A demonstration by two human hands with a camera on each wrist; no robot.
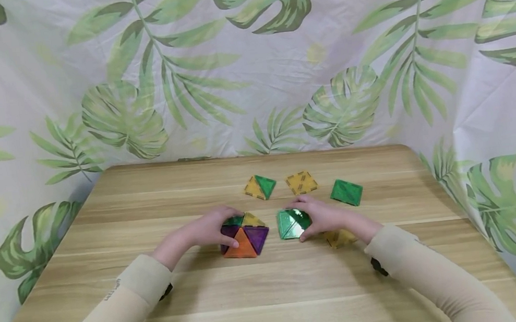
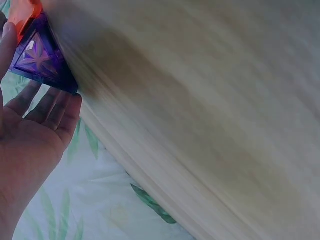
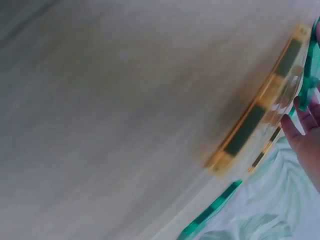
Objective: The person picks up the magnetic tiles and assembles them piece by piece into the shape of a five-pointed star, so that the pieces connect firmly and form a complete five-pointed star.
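My left hand (image 1: 209, 227) grips a small raised build of triangular magnetic tiles (image 1: 242, 244), thumb at the orange front face and fingers round the far side. Purple, green and yellow triangles also show in it; in the left wrist view one purple triangle (image 2: 39, 60) sits above the fingers. To the right, my right hand (image 1: 321, 217) pinches two see-through green triangular tiles (image 1: 290, 224) that lie together as a square, thumb at the near edge, fingers at the far one. A gap separates them from the build. In the right wrist view the green tile (image 3: 307, 75) is partly cut off.
Yellow tiles (image 1: 340, 238) lie under the right forearm. Farther back are a yellow-and-green pair (image 1: 261, 187), a yellow pair (image 1: 302, 182) and a green pair (image 1: 347, 192). The wooden table (image 1: 272, 296) ends at a leaf-print cloth (image 1: 214, 108).
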